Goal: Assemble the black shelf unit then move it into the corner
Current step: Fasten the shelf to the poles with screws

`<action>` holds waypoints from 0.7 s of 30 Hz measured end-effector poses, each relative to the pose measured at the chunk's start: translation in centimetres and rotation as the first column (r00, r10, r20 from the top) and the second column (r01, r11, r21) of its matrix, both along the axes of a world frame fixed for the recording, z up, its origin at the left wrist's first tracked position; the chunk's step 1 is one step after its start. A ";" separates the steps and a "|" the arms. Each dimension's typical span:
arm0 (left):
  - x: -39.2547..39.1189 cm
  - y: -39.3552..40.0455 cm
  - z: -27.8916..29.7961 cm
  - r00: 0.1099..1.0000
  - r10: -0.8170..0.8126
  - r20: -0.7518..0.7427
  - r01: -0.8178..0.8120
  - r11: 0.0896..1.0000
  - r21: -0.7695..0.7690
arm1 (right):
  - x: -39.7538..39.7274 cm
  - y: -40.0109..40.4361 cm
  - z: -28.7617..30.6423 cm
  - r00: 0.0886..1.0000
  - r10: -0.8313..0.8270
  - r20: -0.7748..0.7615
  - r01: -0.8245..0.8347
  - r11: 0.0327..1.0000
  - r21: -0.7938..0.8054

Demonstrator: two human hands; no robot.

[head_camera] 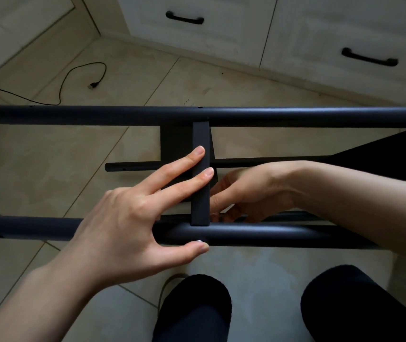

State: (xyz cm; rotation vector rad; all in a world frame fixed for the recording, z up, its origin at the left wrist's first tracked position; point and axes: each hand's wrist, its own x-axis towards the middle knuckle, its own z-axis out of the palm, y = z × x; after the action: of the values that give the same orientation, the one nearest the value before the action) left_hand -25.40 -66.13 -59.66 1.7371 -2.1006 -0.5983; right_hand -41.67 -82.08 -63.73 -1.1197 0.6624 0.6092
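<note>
Nearest the knees: black shelf unit [246, 233], lying on the floor. Left hand [132, 218], fingers straight, steadies crossbar [200, 178], thumb on screw [199, 241]. Right hand [243, 191] reaches beneath; grasp cannot be told. Judgement: keep crossbar square while fastening. Beyond: cable [78, 77], drawers [197, 23].

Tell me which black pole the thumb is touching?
The near tube, closest to the knees; the left hand's thumb presses a screw there. The far tube goes untouched.

The left hand [132, 218] reaches in from the near left, fingers straight and spread, thumb extended right. The right hand [246, 193] comes from the right, wrist bent, fingers curled down; its grip is hidden.
</note>
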 end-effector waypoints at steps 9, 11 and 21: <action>0.1 -0.2 -0.1 1.000 0.007 0.001 -0.007 1.000 -0.008 | -0.3 -0.3 0.3 1.000 0.024 0.018 -0.022 0.993 -0.112; 0.1 -0.1 -0.1 1.000 0.012 -0.003 -0.012 1.000 -0.010 | -0.1 -0.3 0.3 0.999 0.034 0.019 -0.031 0.992 -0.119; 0.0 -0.1 -0.1 1.000 0.018 0.002 -0.018 1.000 -0.016 | -0.1 -0.4 0.5 0.998 0.054 0.022 -0.049 0.985 -0.164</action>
State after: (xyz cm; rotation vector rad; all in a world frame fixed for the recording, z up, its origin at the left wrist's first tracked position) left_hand -25.40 -66.26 -59.71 1.7468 -2.0836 -0.5735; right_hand -41.73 -82.45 -63.24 -1.2985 0.6717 0.5915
